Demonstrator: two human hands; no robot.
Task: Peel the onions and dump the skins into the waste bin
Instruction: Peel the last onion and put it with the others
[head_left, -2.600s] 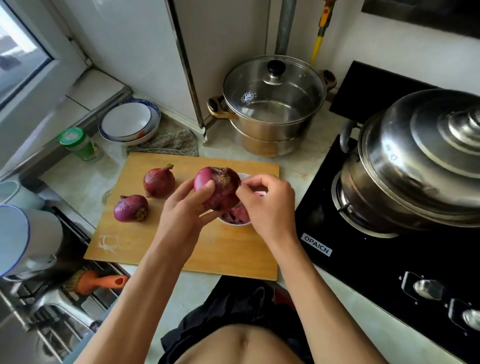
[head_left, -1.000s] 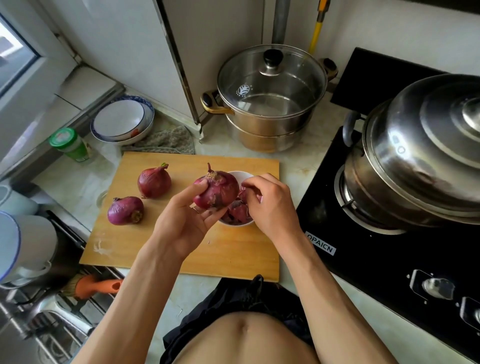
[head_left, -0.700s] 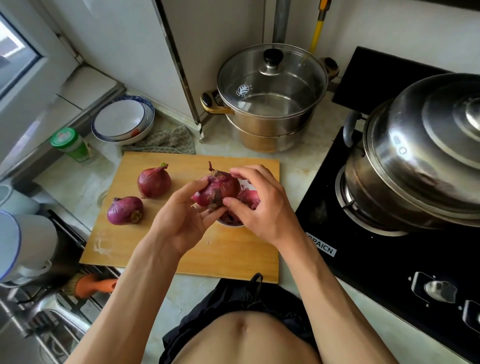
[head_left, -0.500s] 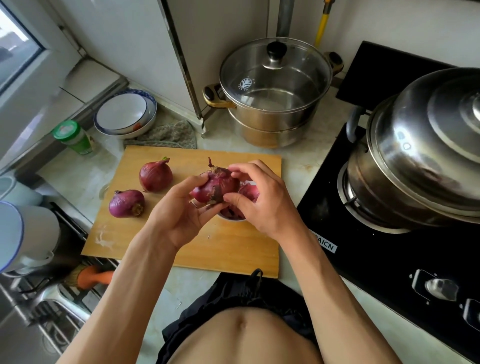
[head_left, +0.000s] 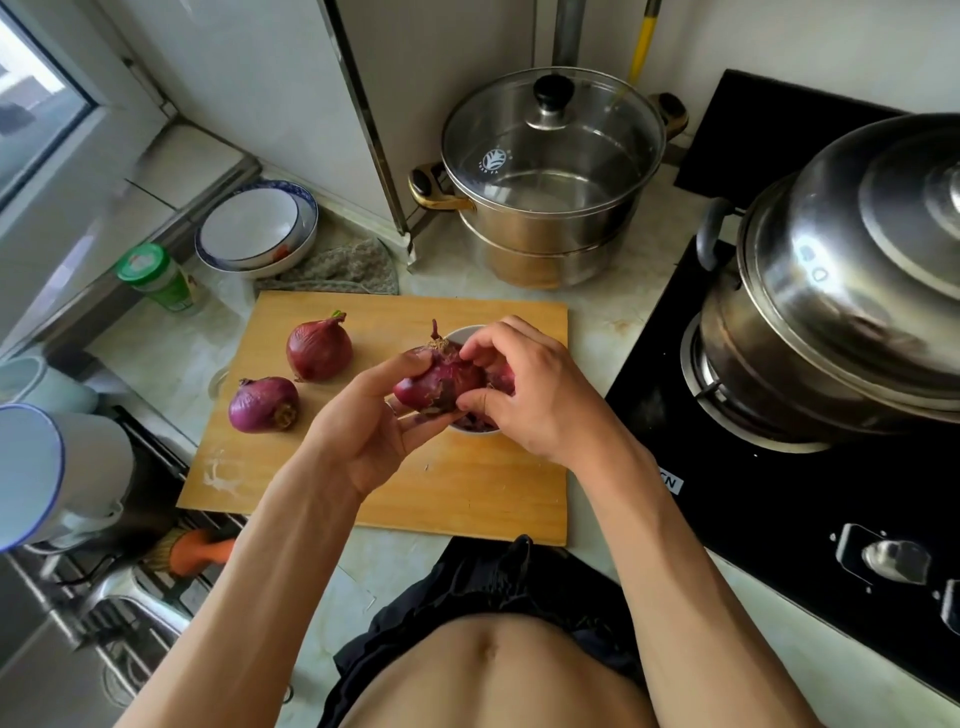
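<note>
Head view, looking down at a wooden cutting board on a pale counter. Above the board's right part, both hands hold one red onion. It lies tilted, its long axis running from lower right up to the upper left, with the dry stem tip pointing up and away from the person, toward the back wall. The left hand cups it from below and from the left: the thumb presses on the upper left side, and the curled fingers support the underside. The right hand comes in from the right, its fingertips bent and pinching at the skin near the stem end, while its thumb touches the lower right side. So the onion sits clamped between the two hands, clear of the board.

Directly under and behind the held onion stands a small white bowl with purple skins in it, mostly hidden by the hands. Two more onions rest on the board's left part: one upright with its green-tipped stem pointing up and slightly right, the other on its side just in front, root end facing right and toward the person.
</note>
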